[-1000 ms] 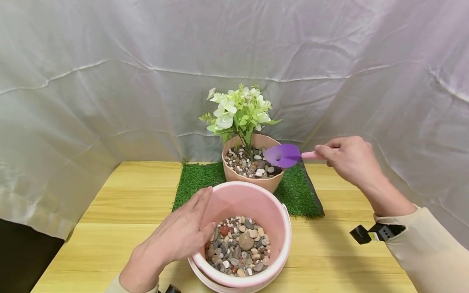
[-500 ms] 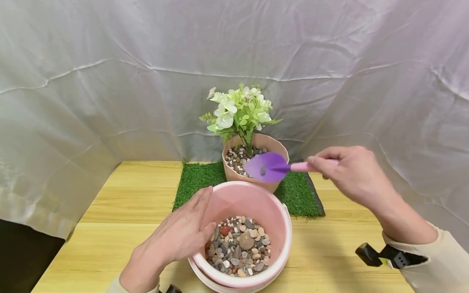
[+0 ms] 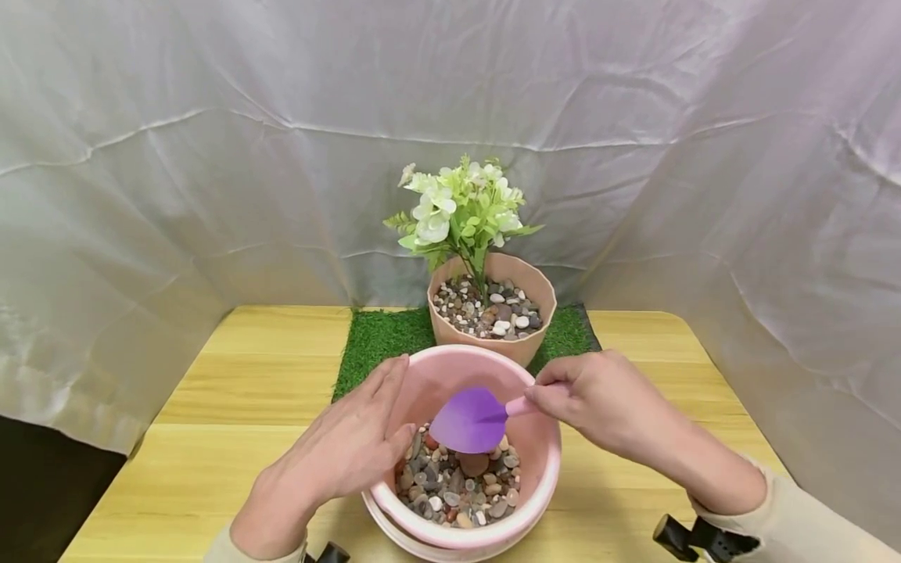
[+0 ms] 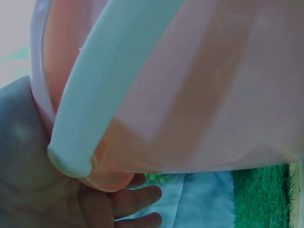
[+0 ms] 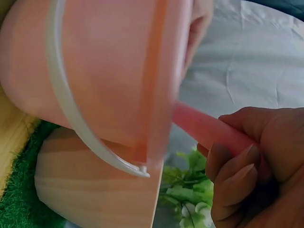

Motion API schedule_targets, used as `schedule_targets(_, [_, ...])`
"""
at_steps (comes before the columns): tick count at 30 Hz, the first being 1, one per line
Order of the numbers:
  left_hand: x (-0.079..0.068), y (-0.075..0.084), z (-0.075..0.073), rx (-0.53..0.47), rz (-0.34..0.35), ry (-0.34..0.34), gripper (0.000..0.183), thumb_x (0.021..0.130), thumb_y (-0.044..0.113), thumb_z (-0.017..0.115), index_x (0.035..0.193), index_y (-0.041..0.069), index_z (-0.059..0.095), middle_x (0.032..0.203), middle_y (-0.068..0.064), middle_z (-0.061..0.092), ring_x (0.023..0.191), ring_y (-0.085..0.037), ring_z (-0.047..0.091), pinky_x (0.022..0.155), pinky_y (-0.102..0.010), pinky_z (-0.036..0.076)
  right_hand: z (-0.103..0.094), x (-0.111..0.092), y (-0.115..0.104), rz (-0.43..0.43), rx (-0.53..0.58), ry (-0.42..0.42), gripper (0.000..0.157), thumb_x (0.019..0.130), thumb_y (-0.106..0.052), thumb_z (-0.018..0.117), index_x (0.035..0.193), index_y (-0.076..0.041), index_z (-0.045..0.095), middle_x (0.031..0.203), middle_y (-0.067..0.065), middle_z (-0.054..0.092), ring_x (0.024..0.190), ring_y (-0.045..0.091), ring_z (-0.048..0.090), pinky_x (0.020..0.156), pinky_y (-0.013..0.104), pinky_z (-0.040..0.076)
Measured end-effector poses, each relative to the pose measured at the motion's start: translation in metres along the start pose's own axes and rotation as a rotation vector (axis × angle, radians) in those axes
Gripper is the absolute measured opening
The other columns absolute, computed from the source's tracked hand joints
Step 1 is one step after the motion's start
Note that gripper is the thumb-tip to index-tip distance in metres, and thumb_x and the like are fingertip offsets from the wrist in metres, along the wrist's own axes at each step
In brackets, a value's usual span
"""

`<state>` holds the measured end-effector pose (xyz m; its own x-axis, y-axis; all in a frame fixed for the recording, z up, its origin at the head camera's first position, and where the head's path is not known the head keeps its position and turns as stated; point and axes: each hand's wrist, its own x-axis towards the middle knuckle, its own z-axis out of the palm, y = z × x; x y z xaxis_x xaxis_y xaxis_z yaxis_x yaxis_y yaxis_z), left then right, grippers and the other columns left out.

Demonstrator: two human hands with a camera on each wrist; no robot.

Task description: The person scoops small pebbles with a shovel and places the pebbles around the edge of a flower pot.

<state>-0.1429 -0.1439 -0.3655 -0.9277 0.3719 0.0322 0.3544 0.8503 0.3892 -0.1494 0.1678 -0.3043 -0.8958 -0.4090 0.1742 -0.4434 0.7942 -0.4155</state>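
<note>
Right hand (image 3: 605,403) clamped on its handle (image 3: 519,406), I hold the purple trowel (image 3: 468,422) above pebbles (image 3: 457,496) in the pink bucket (image 3: 551,461), well in from the surface's (image 3: 232,399) far edge; my left hand (image 3: 338,453) rests straight-fingered against the bucket.

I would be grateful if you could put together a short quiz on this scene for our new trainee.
1. Multiple choice: what does the right hand grip?
A) a white flower
B) a purple scoop
C) a red stone
2. True or false: the flower pot stands on the green turf mat.
3. Fill in the missing words: the left hand touches the rim of the ____, which has pebbles inside it.

Key:
1. B
2. True
3. pink bucket
</note>
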Motion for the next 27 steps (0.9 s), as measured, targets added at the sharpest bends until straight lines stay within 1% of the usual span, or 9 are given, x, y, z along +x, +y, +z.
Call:
schedule_targets(3, [0.000,0.000,0.000,0.002,-0.002,0.000,0.090,0.101,0.044,0.061,0.169,0.007,0.014,0.175,-0.017,0.018,0.157,-0.040,0.033,0.128,-0.057,0.029,0.010,0.002,-0.001,-0.116,-0.109,0.033,0.013,0.097,-0.034,0.076,0.085,-0.029,0.078,0.074,-0.021,0.071,0.069,0.000,0.065,0.062,0.028,0.056])
schedule_targets(6, [0.000,-0.001,-0.001,0.002,0.000,0.007,0.091,0.101,0.044,0.062,0.169,0.007,0.015,0.175,-0.017,0.018,0.156,-0.040,0.034,0.128,-0.058,0.030,0.020,0.006,-0.001,-0.244,-0.240,0.096,0.016,0.096,-0.034,0.076,0.082,-0.027,0.073,0.070,-0.018,0.065,0.064,0.004,0.063,0.057,0.030,0.054])
schedule_targets(8, [0.000,-0.001,-0.001,0.000,0.000,0.008,0.091,0.101,0.043,0.062,0.169,0.007,0.015,0.175,-0.017,0.018,0.156,-0.040,0.034,0.128,-0.058,0.030,0.027,0.010,-0.002,-0.297,-0.312,0.147,0.022,0.095,-0.032,0.077,0.077,-0.025,0.067,0.066,-0.015,0.058,0.058,0.006,0.058,0.053,0.030,0.050])
schedule_targets(11, [0.000,0.000,-0.001,-0.001,-0.001,0.004,0.091,0.101,0.043,0.062,0.169,0.007,0.015,0.175,-0.017,0.018,0.156,-0.040,0.034,0.127,-0.058,0.030,0.037,0.015,-0.003,-0.320,-0.367,0.169,0.033,0.094,-0.033,0.077,0.070,-0.024,0.057,0.061,-0.013,0.048,0.052,0.007,0.050,0.047,0.028,0.046])
schedule_targets(13, [0.000,0.000,0.000,-0.003,-0.004,0.002,0.091,0.101,0.044,0.062,0.169,0.007,0.015,0.175,-0.016,0.019,0.156,-0.040,0.035,0.127,-0.058,0.030,0.042,0.018,-0.004,-0.319,-0.370,0.155,0.036,0.094,-0.033,0.077,0.068,-0.024,0.054,0.060,-0.013,0.046,0.050,0.007,0.047,0.046,0.027,0.046])
schedule_targets(18, [0.001,-0.001,0.000,-0.004,-0.007,0.004,0.091,0.101,0.044,0.062,0.170,0.008,0.015,0.175,-0.015,0.019,0.155,-0.040,0.036,0.127,-0.058,0.032,0.052,0.024,-0.006,-0.338,-0.345,0.109,0.033,0.095,-0.034,0.077,0.071,-0.023,0.057,0.061,-0.014,0.051,0.051,0.009,0.053,0.047,0.028,0.050])
schedule_targets(20, [0.001,-0.001,0.000,-0.006,-0.006,0.004,0.091,0.101,0.045,0.062,0.170,0.008,0.015,0.176,-0.015,0.019,0.155,-0.040,0.036,0.127,-0.058,0.032,0.054,0.026,-0.007,-0.355,-0.308,0.065,0.032,0.096,-0.034,0.076,0.070,-0.024,0.059,0.061,-0.015,0.052,0.051,0.007,0.052,0.048,0.027,0.050])
schedule_targets(23, [0.001,-0.001,0.000,-0.010,-0.007,0.001,0.091,0.101,0.045,0.062,0.170,0.008,0.014,0.176,-0.015,0.018,0.155,-0.040,0.036,0.127,-0.058,0.032,0.055,0.029,-0.009,-0.380,-0.268,-0.004,0.037,0.099,-0.034,0.073,0.066,-0.025,0.058,0.058,-0.016,0.050,0.050,0.003,0.047,0.049,0.025,0.047])
schedule_targets(27, [0.001,-0.001,0.001,-0.012,-0.007,0.002,0.092,0.101,0.045,0.062,0.170,0.008,0.013,0.176,-0.016,0.018,0.154,-0.041,0.037,0.126,-0.059,0.032,0.059,0.034,-0.015,-0.419,-0.282,-0.085,0.040,0.100,-0.035,0.071,0.064,-0.026,0.056,0.058,-0.016,0.048,0.050,0.002,0.044,0.051,0.024,0.049])
